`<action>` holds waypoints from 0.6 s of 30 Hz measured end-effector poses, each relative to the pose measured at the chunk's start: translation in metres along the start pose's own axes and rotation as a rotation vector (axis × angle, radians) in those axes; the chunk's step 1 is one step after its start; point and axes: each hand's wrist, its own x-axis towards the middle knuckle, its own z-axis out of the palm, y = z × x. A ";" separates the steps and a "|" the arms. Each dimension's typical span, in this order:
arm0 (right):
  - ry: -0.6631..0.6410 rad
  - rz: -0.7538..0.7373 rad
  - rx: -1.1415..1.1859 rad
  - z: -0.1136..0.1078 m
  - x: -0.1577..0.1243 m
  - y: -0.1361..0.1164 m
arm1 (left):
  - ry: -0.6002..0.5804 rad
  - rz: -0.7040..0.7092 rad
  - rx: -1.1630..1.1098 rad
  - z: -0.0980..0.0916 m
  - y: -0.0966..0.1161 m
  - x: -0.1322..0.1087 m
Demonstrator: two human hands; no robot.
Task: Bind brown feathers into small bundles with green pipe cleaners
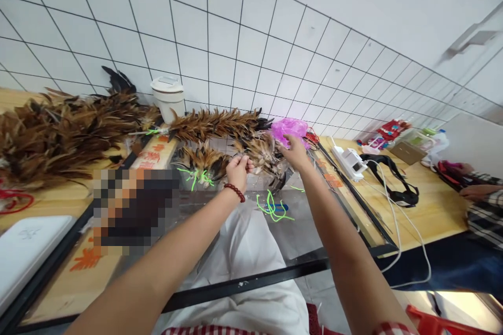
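My left hand (pixel 238 169), with a dark red bead bracelet (pixel 234 192) on its wrist, is closed in a pinch; what it holds, if anything, is too small to make out. It is between a bundle of brown feathers (pixel 203 159) and a loose pile of brown and pale feathers (pixel 261 154). My right hand (pixel 295 153) reaches over the pile's right side, fingers apart, at the edge of a crumpled pink plastic bag (pixel 290 128). Bright green string (pixel 196 177) lies by the bundle, and more green cord (pixel 273 208) rests nearer me beside a small blue tool (pixel 277 207).
A long feather strip (pixel 216 124) runs along the back, beside a lidded white cup (pixel 168 97). A large feather heap (pixel 70 136) covers the left. On the right are a white power strip (pixel 348 161), a black strap (pixel 393 180) and another person's arm (pixel 481 192). A wire grid lines the wall.
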 end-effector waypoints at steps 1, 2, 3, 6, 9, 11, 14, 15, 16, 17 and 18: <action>0.043 0.007 -0.001 -0.002 -0.006 0.003 | -0.001 0.000 0.001 0.000 0.000 0.000; 0.061 0.021 0.006 -0.003 -0.013 0.005 | -0.003 0.000 0.001 0.000 -0.001 0.001; 0.061 0.041 0.020 -0.003 -0.019 0.006 | -0.005 0.002 0.003 0.000 -0.001 0.001; -0.018 0.094 0.064 0.001 -0.040 0.002 | -0.007 0.005 0.003 -0.001 -0.002 0.002; -0.163 0.033 -0.028 0.000 -0.057 0.000 | -0.007 -0.015 -0.021 -0.002 0.000 0.001; -0.255 -0.075 -0.109 -0.007 -0.066 0.002 | -0.029 -0.031 -0.031 -0.003 0.002 0.000; -0.448 -0.288 -0.159 -0.020 -0.077 0.007 | -0.076 -0.053 -0.011 -0.003 0.004 -0.002; -0.501 -0.350 -0.173 -0.023 -0.080 0.009 | -0.089 -0.062 -0.004 -0.003 0.005 -0.003; -0.536 -0.395 -0.196 -0.025 -0.082 0.010 | -0.110 -0.071 -0.002 -0.003 0.005 -0.003; -0.549 -0.426 -0.226 -0.025 -0.084 0.011 | -0.118 -0.074 -0.007 -0.003 0.005 -0.004; -0.536 -0.438 -0.260 -0.024 -0.085 0.011 | -0.117 -0.074 -0.014 -0.003 0.006 -0.005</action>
